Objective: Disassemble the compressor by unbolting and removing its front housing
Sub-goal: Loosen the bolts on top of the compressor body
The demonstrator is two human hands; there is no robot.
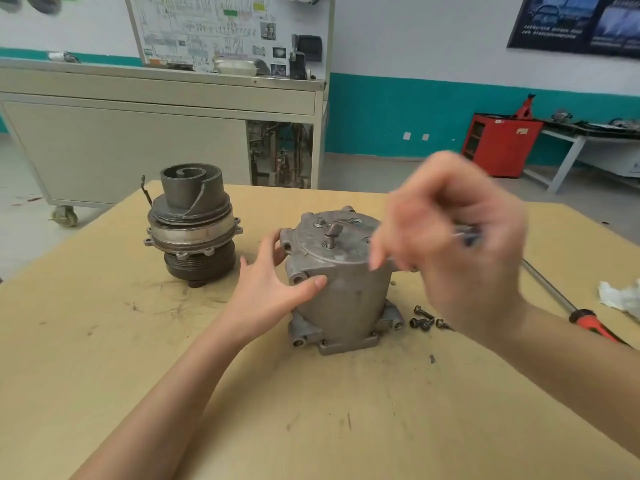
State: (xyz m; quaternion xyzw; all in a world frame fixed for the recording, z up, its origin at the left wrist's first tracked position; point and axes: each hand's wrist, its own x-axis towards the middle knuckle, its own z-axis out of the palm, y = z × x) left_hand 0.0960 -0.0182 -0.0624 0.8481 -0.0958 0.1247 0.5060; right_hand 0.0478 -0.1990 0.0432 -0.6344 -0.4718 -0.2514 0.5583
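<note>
You are bracing the compressor (341, 271), which is standing upright mid-table (311, 427), with your left hand (273, 289) spread against its left flank and clasping nothing. Your right hand (460, 244) is hovering, blurred, beside the top cover (341, 233), its fingers curling round something slim I cannot make out. With loose bolts (424, 320) lying by the base, you are likely mid-unbolting, so the next move is calling for a steady seat on a remaining top bolt. Bare board is lying open in front, while the screwdriver (588, 323) and rag (620, 296) are crowding the right edge.
</note>
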